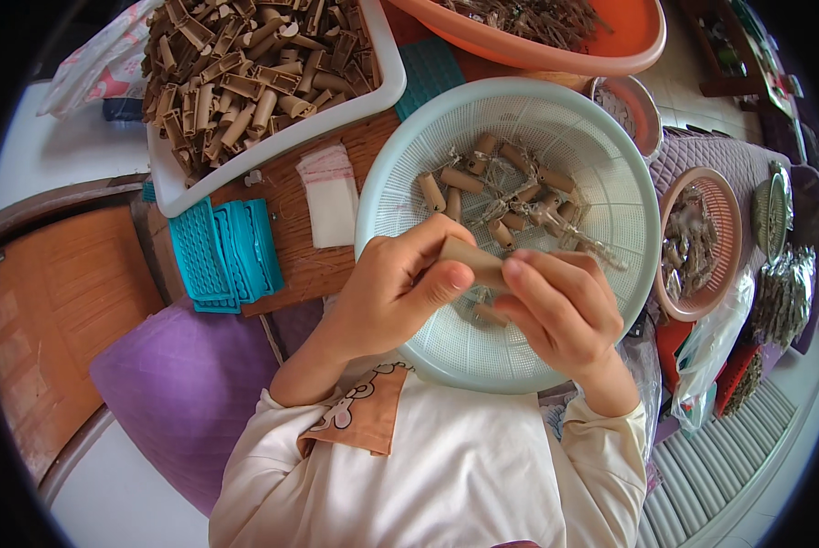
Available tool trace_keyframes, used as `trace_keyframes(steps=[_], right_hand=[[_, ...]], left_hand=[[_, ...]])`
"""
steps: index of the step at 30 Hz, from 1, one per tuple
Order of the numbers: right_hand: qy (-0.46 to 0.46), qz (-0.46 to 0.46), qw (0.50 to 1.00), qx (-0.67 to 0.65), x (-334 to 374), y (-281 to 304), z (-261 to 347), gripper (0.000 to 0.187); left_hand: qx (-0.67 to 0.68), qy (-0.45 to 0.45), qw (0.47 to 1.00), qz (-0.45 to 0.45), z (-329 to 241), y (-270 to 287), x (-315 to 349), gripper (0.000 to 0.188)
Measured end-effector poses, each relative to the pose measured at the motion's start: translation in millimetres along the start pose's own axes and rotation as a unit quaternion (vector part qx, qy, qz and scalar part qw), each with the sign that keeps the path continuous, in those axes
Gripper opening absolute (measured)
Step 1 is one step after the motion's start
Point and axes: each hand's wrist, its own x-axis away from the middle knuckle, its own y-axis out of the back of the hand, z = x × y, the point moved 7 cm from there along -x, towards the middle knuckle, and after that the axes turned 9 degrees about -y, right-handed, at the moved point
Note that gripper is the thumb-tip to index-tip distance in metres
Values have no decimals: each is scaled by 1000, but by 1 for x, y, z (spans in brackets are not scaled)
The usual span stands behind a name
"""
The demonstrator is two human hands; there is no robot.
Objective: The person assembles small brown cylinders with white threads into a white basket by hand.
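Note:
Between my two hands is a tan plastic tube (476,262), a short casing, held over the pale green mesh basket (390,173). My left hand (414,279) is closed round its left end, thumb lying along the near side. At the other end the fingertips of my right hand (560,306) pinch the tube. Several similar tan tubes (462,180) lie in the basket beneath, with clear strands or film attached to some of them. What the fingers cover at the tube's right end is hidden.
A white tray (389,68) heaped with tan half-casings stands at the far left. Teal plastic trays (222,256) and a folded white cloth (329,196) lie on the wooden table. An orange basin (642,46) is at the back. A pink basket (725,265) holds wrapped pieces at right.

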Motion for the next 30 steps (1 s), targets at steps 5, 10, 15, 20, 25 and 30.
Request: trace_keyframes(steps=[5,10,15,20,25,30], right_hand=[[-42,-160,986,32,29,32,-10,73],[-360,-43,911,-197,18,15,-49,83],[-390,-12,886,-251,14,8,-49,26],[-342,25,914,-216,15,-12,-41,18],[-373,140,870,-290,26,-37,-36,32],[-358,90,876,-311,25,-37,-35,35]], left_hand=[[68,-30,996,-44,7,10,5,42],[-21,-70,996,-43,2,12,4,41],[-90,-41,995,-8,1,5,4,52],[-96,-51,993,37,7,-13,5,44],[-82,-42,996,-10,11,-9,4,43],[-231,-94,967,-54,-1,16,9,39]])
